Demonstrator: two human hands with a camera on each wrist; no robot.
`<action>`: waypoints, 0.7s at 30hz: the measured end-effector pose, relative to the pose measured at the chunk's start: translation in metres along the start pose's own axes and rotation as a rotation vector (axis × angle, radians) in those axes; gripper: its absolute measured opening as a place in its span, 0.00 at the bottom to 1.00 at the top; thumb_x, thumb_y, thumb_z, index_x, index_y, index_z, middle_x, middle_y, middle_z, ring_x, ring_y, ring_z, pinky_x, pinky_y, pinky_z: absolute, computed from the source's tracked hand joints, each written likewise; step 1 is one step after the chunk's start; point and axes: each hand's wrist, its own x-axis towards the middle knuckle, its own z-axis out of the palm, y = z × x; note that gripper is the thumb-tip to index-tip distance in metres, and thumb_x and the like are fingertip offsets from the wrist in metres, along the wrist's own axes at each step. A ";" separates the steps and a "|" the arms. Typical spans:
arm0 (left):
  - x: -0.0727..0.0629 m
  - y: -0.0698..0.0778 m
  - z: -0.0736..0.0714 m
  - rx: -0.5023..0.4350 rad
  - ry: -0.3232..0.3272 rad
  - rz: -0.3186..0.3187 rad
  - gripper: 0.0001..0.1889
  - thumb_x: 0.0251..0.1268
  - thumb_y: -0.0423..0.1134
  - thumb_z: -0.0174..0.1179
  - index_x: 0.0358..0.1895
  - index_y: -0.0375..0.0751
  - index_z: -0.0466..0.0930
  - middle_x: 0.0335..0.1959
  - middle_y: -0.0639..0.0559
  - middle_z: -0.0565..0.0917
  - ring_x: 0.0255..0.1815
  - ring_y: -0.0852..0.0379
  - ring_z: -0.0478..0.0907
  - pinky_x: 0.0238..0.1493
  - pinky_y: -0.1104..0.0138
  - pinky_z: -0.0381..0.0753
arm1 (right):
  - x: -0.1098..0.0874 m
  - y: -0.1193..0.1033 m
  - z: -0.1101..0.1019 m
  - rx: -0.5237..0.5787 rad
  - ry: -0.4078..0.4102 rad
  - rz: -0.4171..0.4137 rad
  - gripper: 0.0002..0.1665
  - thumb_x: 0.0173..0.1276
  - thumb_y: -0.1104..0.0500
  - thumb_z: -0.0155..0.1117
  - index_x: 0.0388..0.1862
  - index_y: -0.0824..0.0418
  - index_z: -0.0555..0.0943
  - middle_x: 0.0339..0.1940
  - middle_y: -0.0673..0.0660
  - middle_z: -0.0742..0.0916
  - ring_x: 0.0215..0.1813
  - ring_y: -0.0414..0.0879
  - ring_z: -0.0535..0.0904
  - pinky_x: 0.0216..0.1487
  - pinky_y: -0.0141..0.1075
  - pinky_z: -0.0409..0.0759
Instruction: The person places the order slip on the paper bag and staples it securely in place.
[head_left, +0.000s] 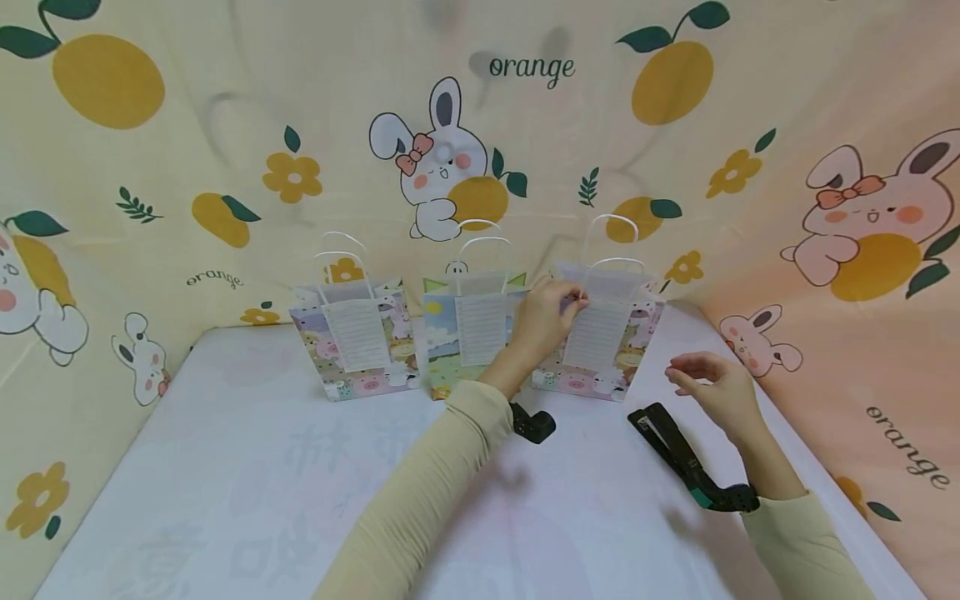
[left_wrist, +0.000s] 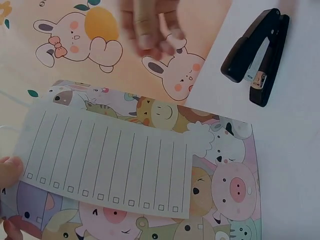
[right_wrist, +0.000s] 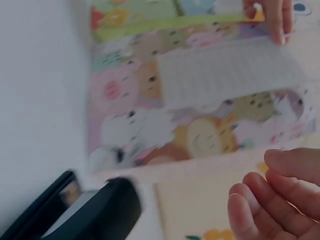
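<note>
Your left hand pinches the list on the bag, at head-view three o'clock; your empty right hand curls loosely. The list looks light (probably creases easily): grip its top edge.

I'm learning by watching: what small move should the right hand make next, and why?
Probably lower the right hand and pick up the black stapler: that hand holds nothing and the stapler lies near it on the table, while the left hand touches the top of the lined sheet at the right-hand bag, which may need fastening.
</note>
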 end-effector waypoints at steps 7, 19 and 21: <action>0.000 0.000 0.001 0.013 0.001 0.005 0.08 0.67 0.43 0.59 0.40 0.47 0.86 0.41 0.57 0.88 0.45 0.60 0.79 0.46 0.70 0.80 | -0.013 0.023 -0.007 -0.105 -0.255 0.192 0.23 0.69 0.55 0.61 0.51 0.74 0.77 0.36 0.51 0.90 0.32 0.26 0.80 0.35 0.24 0.81; -0.001 0.002 -0.001 0.024 -0.011 -0.010 0.08 0.67 0.44 0.59 0.41 0.48 0.86 0.42 0.58 0.89 0.46 0.60 0.79 0.45 0.71 0.81 | -0.021 0.062 -0.020 -0.050 -0.582 0.480 0.32 0.70 0.48 0.59 0.57 0.75 0.74 0.42 0.51 0.86 0.42 0.39 0.79 0.47 0.37 0.84; -0.001 0.002 -0.001 0.025 -0.014 -0.011 0.08 0.67 0.44 0.58 0.41 0.48 0.85 0.42 0.58 0.89 0.46 0.60 0.79 0.45 0.71 0.81 | -0.022 0.066 -0.020 -0.042 -0.596 0.508 0.32 0.70 0.47 0.59 0.58 0.74 0.74 0.43 0.51 0.86 0.43 0.41 0.79 0.48 0.39 0.84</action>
